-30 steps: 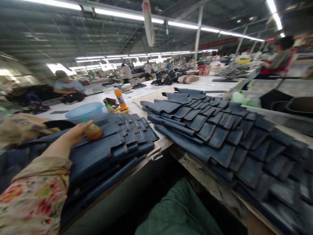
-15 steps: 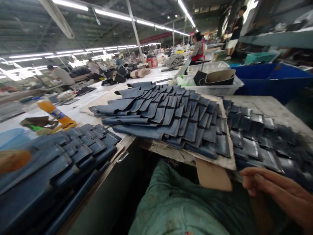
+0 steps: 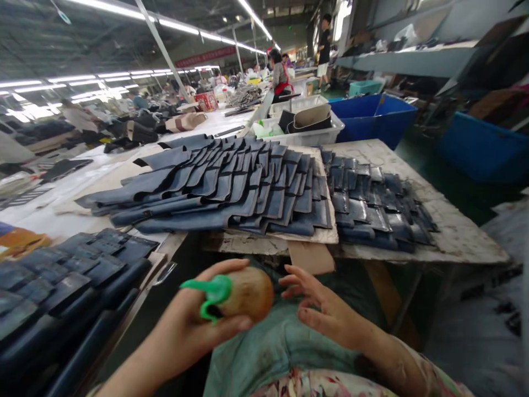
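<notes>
Moved since earlier: the brown bottle, a blur at the far left edge half a second ago, now sits over the lap at near centre, and the right hand has come in from the near right corner toward it.
Left grip: the left hand is clamped on the bottle, thumb over the top and fingers beneath, with the green nozzle lying sideways to the left.
Right grip: fingers spread apart and holding nothing, just right of the bottle and not touching it.
Arm pose: both forearms reach in from the near edge, wrists bent inward so the hands face each other above the green cloth.
Why held so: the bottle is likely kept on its side to keep the nozzle clear of the palm.
Why laid so: the dark blue pieces fan out in overlapping rows on cardboard, probably to leave one edge of each exposed. More lie at near left and far right.
</notes>
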`<state>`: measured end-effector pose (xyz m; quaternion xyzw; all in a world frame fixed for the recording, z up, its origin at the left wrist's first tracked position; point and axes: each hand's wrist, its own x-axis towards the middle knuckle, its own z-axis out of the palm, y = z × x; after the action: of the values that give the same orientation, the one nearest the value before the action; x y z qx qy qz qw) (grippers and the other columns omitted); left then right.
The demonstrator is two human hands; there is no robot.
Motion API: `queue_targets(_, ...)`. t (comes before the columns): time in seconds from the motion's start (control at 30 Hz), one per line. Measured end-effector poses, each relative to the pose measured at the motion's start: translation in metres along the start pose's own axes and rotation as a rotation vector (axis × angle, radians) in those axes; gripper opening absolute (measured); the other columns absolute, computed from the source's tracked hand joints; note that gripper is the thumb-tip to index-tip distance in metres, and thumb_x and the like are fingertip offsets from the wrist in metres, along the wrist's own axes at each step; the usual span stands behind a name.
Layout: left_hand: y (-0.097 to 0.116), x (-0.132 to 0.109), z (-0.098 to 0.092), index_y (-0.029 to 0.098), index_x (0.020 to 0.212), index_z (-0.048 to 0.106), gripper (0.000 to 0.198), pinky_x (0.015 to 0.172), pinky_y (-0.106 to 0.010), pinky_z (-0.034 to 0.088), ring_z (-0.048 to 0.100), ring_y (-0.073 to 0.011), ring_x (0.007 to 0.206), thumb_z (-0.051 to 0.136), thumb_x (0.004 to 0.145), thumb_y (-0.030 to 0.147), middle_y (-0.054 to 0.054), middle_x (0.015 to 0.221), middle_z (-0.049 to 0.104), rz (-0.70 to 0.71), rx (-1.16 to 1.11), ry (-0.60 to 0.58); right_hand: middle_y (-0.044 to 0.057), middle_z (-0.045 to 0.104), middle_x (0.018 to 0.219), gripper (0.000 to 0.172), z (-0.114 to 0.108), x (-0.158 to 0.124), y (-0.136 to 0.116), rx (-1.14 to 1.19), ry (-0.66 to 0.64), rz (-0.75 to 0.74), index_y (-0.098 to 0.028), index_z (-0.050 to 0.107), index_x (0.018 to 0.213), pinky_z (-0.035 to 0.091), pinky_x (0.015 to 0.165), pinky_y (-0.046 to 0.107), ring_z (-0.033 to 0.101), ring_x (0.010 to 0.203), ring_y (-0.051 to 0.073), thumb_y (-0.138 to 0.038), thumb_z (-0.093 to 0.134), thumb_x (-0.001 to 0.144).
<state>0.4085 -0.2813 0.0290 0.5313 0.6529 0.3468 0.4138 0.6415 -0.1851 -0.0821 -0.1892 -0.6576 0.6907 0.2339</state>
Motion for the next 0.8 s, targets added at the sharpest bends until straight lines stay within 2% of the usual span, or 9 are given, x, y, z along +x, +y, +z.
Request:
queue_targets(0.03, 0.000, 0.013, 0.023, 0.025, 0.119, 0.046, 0.061, 0.089, -0.032, 0.047, 0.057, -0.0230, 0.104, 0.073, 0.065, 0.033, -0.005, 0.117, 0.058, 0.038, -0.083, -0.123, 0.011, 0.041, 0.134, 0.071, 0.002, -0.002, -0.001, 0.037, 0.033, -0.020, -0.026, 0.024, 0.140, 0.046, 0.087, 0.033, 0.047, 0.117, 0.021, -0.046, 0.058, 0.081)
queue_targets(0.07, 0.000, 0.027, 0.044, 0.022, 0.119, 0.045, 0.061, 0.087, -0.032, 0.048, 0.058, -0.0227, 0.102, 0.073, 0.066, 0.034, -0.007, 0.113, 0.059, 0.052, -0.195, -0.174, 0.010, 0.038, 0.137, 0.075, 0.004, -0.005, -0.001, 0.079, 0.090, -0.032, -0.027, 0.022, 0.141, 0.044, 0.092, 0.034, 0.045, 0.121, 0.022, -0.046, 0.060, 0.080)
queue_targets(0.17, -0.003, 0.062, 0.096, 0.016, 0.114, 0.043, 0.061, 0.084, -0.031, 0.048, 0.059, -0.0205, 0.095, 0.072, 0.066, 0.039, -0.009, 0.106, 0.060, 0.075, -0.424, -0.176, 0.007, 0.041, 0.136, 0.078, 0.004, -0.012, -0.002, 0.218, 0.370, -0.039, -0.029, 0.020, 0.141, 0.038, 0.101, 0.037, 0.046, 0.121, 0.021, -0.046, 0.062, 0.078)
queue_targets(0.27, -0.005, 0.083, 0.127, 0.013, 0.116, 0.042, 0.060, 0.091, -0.033, 0.044, 0.057, -0.0193, 0.098, 0.068, 0.070, 0.042, -0.011, 0.108, 0.059, 0.044, -0.537, -0.191, 0.005, 0.048, 0.131, 0.072, 0.000, -0.016, 0.005, 0.357, 0.627, -0.066, -0.032, 0.022, 0.140, 0.038, 0.102, 0.039, 0.050, 0.118, 0.020, -0.046, 0.059, 0.080)
queue_targets(0.37, -0.003, 0.095, 0.144, 0.010, 0.115, 0.047, 0.055, 0.099, -0.033, 0.039, 0.053, -0.0205, 0.107, 0.065, 0.074, 0.042, -0.014, 0.116, 0.057, 0.056, -0.561, -0.236, 0.004, 0.048, 0.132, 0.067, -0.006, -0.019, 0.013, 0.467, 0.779, -0.118, -0.035, 0.025, 0.138, 0.040, 0.100, 0.042, 0.052, 0.115, 0.021, -0.046, 0.058, 0.081)
queue_targets(0.43, 0.002, 0.101, 0.152, 0.010, 0.115, 0.050, 0.053, 0.100, -0.032, 0.038, 0.052, -0.0206, 0.109, 0.065, 0.075, 0.041, -0.013, 0.117, 0.057, 0.052, -0.596, -0.274, 0.005, 0.045, 0.135, 0.066, -0.010, -0.022, 0.016, 0.443, 0.861, -0.149, -0.035, 0.025, 0.138, 0.041, 0.098, 0.043, 0.051, 0.116, 0.022, -0.046, 0.058, 0.081)
queue_targets(0.57, 0.009, 0.111, 0.169, 0.011, 0.112, 0.055, 0.048, 0.099, -0.030, 0.039, 0.053, -0.0202, 0.110, 0.063, 0.076, 0.042, -0.010, 0.113, 0.060, -0.010, -0.733, -0.374, 0.006, 0.034, 0.141, 0.075, -0.017, -0.032, 0.013, 0.031, 1.033, -0.202, -0.033, 0.021, 0.139, 0.037, 0.103, 0.041, 0.042, 0.124, 0.022, -0.039, 0.064, 0.077)
queue_targets(0.7, 0.010, 0.112, 0.180, 0.013, 0.115, 0.053, 0.050, 0.090, -0.028, 0.044, 0.053, -0.0210, 0.110, 0.059, 0.079, 0.046, -0.011, 0.118, 0.058, -0.193, -0.883, -0.429, 0.008, 0.031, 0.140, 0.085, -0.024, -0.043, 0.002, -0.473, 1.103, -0.172, -0.030, 0.018, 0.140, 0.028, 0.108, 0.045, 0.032, 0.129, 0.024, -0.034, 0.069, 0.072)
queue_targets(0.8, 0.007, 0.111, 0.181, 0.015, 0.118, 0.051, 0.051, 0.078, -0.025, 0.047, 0.051, -0.0213, 0.112, 0.060, 0.078, 0.046, -0.010, 0.122, 0.054, -0.239, -0.877, -0.525, 0.010, 0.037, 0.133, 0.080, -0.032, -0.054, -0.003, -0.586, 1.114, -0.134, -0.028, 0.021, 0.139, 0.031, 0.106, 0.046, 0.038, 0.124, 0.026, -0.039, 0.066, 0.074)
